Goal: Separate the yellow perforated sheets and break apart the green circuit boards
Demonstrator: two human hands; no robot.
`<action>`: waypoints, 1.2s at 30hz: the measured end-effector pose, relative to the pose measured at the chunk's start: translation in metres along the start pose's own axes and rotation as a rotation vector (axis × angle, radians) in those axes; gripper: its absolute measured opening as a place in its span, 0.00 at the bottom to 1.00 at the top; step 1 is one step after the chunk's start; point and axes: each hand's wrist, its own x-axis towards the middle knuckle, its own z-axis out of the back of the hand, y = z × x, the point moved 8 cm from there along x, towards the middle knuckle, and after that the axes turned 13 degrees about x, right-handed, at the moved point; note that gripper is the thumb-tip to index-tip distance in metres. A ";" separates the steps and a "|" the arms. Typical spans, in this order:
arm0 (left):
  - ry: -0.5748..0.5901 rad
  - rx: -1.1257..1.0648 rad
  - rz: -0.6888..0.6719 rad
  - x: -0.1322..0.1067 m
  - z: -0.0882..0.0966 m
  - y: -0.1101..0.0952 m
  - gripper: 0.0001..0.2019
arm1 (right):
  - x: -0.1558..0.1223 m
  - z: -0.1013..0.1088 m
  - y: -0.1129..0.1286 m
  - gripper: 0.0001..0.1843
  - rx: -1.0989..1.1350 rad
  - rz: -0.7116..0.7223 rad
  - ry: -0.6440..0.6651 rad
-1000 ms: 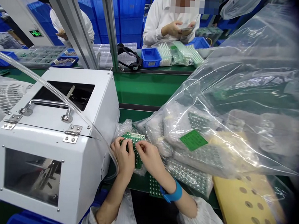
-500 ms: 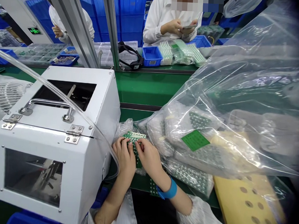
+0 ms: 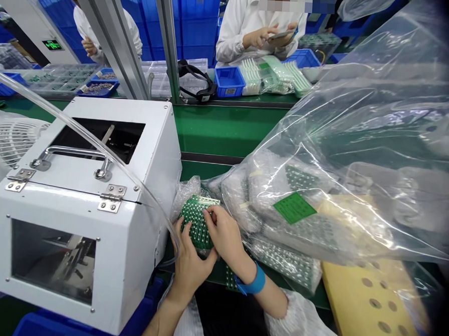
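Note:
A stack of green circuit boards (image 3: 196, 220) with rows of pale dots lies in bubble wrap (image 3: 187, 190) beside the white machine. My left hand (image 3: 191, 266) is at the near left side of the stack, fingers spread and thumb apart, fingertips touching its left edge. Over the right part of the boards, my right hand (image 3: 226, 236) has its thumb and forefinger pinched together on a board's edge. The fingers partly hide what they grip. A blue band (image 3: 255, 282) circles my right wrist.
At left stands the white machine (image 3: 142, 224) with a handle and a clear tube (image 3: 108, 152) across it. A large clear bag (image 3: 307, 167) of wrapped boards fills the right, over a yellow holed sheet (image 3: 371, 301). Across the bench, a person (image 3: 250, 34) holds a flat device.
My left hand has moved down off the boards toward me, its fingers spreading, so more of the stack shows. My right hand stays nearly in place.

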 end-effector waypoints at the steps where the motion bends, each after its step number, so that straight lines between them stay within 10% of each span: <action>1: -0.020 -0.001 -0.003 0.001 0.001 -0.001 0.32 | 0.000 0.000 0.000 0.11 -0.005 0.000 -0.003; 23: -0.119 -0.054 -0.084 -0.002 -0.002 -0.010 0.28 | -0.034 0.001 -0.018 0.31 0.086 -0.158 0.013; 36: -0.086 -0.178 -0.013 -0.001 -0.001 -0.007 0.31 | -0.022 0.006 -0.018 0.19 0.354 -0.215 0.074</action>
